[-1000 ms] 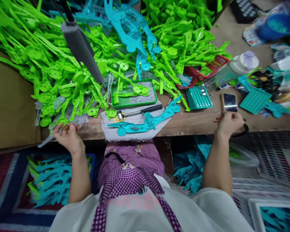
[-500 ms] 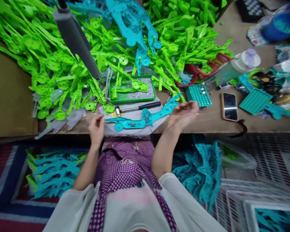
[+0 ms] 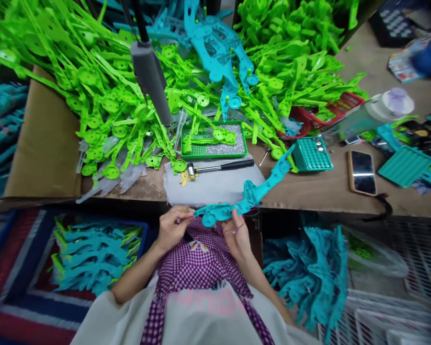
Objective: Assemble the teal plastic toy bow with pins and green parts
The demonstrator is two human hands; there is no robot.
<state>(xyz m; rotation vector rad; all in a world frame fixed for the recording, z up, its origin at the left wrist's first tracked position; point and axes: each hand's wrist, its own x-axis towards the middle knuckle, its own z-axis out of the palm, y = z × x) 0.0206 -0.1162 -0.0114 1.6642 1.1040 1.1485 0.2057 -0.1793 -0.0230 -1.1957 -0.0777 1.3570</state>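
Observation:
A long teal plastic part [image 3: 262,190] is held up over the table's front edge, its right end pointing up and away. My left hand [image 3: 174,224] pinches its left tip. Around its middle, from below, my right hand [image 3: 236,234] has its fingers closed on the part. Just beyond lies a grey cloth [image 3: 215,184] on the table, bearing a hammer [image 3: 222,166] with a black handle. Behind the cloth is a green tray [image 3: 214,154] with small metal pieces and a lime-green part in it.
Lime-green parts [image 3: 107,96] are heaped across the back. A grey electric screwdriver [image 3: 153,81] hangs above them. At right are a teal basket [image 3: 313,154], a bottle [image 3: 377,112] and a phone [image 3: 362,172]. Stacked teal parts [image 3: 96,254] sit below left; others [image 3: 312,268] below right.
The teal part has been lifted off the cloth towards the body and turned. Both hands have come closer together, and my right hand has taken hold of the part. The view has shifted left.

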